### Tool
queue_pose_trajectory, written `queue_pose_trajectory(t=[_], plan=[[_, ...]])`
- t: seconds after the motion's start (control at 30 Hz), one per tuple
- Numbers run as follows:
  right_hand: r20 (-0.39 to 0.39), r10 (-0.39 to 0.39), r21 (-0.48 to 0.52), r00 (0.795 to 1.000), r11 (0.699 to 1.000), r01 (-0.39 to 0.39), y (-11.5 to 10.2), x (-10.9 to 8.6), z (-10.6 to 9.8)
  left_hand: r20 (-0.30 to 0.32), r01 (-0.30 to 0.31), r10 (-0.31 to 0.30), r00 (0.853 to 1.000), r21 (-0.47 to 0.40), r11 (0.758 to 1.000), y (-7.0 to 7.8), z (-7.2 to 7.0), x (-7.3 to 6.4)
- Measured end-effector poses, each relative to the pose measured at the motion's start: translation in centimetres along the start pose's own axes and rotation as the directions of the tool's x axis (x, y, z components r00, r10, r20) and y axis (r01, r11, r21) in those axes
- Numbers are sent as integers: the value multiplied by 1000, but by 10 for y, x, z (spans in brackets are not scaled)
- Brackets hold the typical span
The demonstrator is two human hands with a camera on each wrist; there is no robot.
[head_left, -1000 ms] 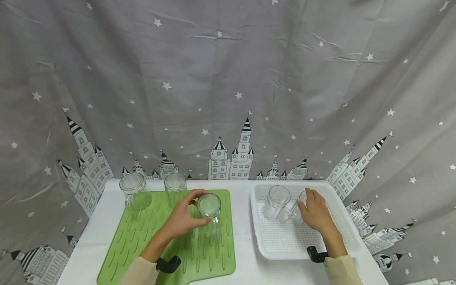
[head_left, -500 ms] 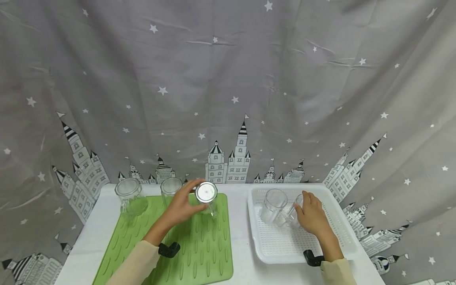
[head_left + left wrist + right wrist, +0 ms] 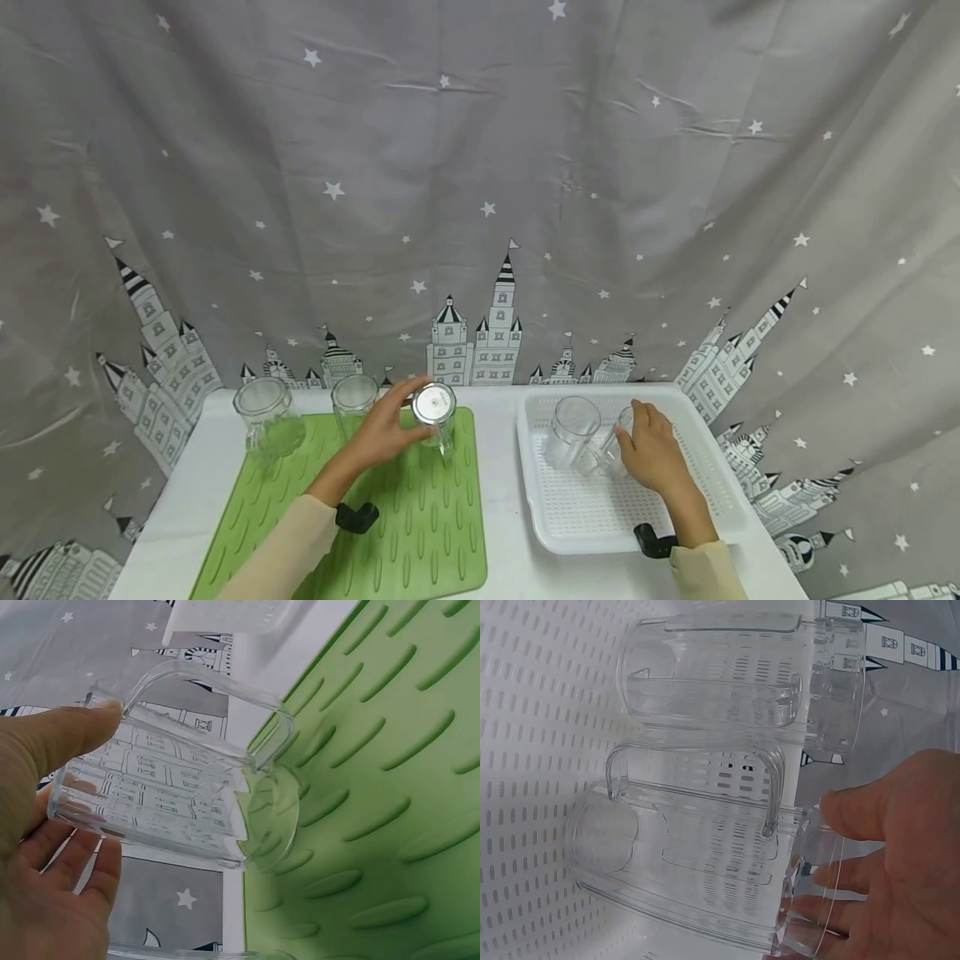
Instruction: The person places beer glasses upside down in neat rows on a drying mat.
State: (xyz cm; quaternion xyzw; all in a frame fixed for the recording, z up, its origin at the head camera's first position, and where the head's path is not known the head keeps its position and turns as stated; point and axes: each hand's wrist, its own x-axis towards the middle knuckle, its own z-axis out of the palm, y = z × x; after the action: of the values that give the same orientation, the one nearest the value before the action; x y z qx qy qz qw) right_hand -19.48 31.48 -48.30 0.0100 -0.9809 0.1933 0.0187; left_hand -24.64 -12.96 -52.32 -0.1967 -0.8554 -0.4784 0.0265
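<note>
My left hand [image 3: 384, 431] holds an upside-down glass mug [image 3: 434, 405] around its base end, thumb on one side and fingers on the other. In the left wrist view the mug's rim [image 3: 289, 817] is right at the green ridged mat [image 3: 390, 847], and its handle faces up in that view. My right hand [image 3: 654, 447] grips a second glass mug [image 3: 682, 844] near its rim, thumb and fingers on opposite sides. That mug stands upright in the white perforated basket [image 3: 600, 529]. Close beside it in the basket is another upright glass mug [image 3: 572, 427], their handles near each other.
Two more upside-down glass mugs stand along the back of the mat, one glass mug [image 3: 264, 404] at the far left and another glass mug [image 3: 354, 392] partly behind my left hand. A white table [image 3: 498, 467] lies under everything. A grey curtain [image 3: 390, 167] hangs behind.
My left hand has moved the mug a little toward the back of the mat. The right hand stays at the mug in the basket. The head view has shifted slightly.
</note>
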Motion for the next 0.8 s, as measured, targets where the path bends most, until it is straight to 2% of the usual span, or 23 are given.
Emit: queue_pose_trajectory(t=[0.23,0.4,0.5,0.63,0.8], plan=[[20,14,-10,1000,1000,-14,1,1,0,97,-15,12,995,27,1000,4,-8,12],[28,14,-4,1000,1000,-14,0,1,-1,136,-5,6,991,-7,1000,3,-11,18],[29,19,-8,999,1000,-18,0,1,-1,149,-2,7,989,-34,999,1,-12,21],[44,29,-11,999,1000,-28,1,1,0,148,31,-24,989,-47,998,0,-11,21],[59,32,-6,998,999,-32,2,1,1,113,84,-83,990,-8,996,4,-6,18]])
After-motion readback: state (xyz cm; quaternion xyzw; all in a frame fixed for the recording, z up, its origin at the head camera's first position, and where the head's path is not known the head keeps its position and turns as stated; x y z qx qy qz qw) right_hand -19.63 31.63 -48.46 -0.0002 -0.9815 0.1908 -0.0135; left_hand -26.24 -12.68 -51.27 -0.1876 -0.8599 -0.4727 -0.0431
